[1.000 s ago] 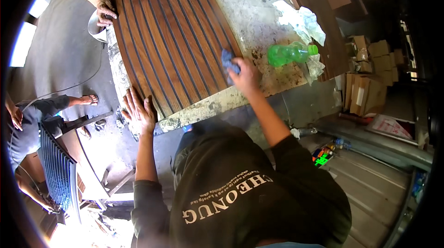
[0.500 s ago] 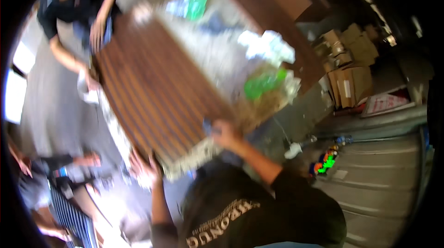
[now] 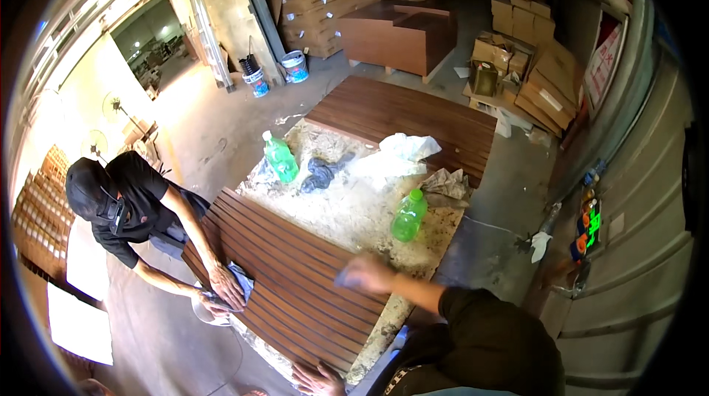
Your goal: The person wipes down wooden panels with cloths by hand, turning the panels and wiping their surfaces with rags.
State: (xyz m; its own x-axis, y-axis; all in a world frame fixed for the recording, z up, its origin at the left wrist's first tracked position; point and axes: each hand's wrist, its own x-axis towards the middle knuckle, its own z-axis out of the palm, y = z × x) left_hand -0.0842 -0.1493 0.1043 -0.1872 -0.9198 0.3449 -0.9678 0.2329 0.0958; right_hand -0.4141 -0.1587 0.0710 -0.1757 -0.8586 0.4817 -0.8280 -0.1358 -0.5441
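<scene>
A brown wooden panel with dark parallel grooves lies on the worktable. Over its right part is my right hand, blurred by motion, fingers closed on a small blue-grey cloth. My left hand rests at the panel's near edge, fingers stretched out. Across the panel, a co-worker in black presses a blue cloth on the surface with one hand. The co-worker's other hand is at the panel's left edge, by something round and whitish.
On the stained tabletop stand two green bottles, one far and one near, with a dark crumpled rag and white crumpled sheeting. Another brown panel lies behind. Cardboard boxes and paint buckets stand farther off.
The view has swung up, showing more of the room. My right hand has moved with the cloth from the panel's near edge farther over it. The co-worker's hand now presses a cloth on the panel.
</scene>
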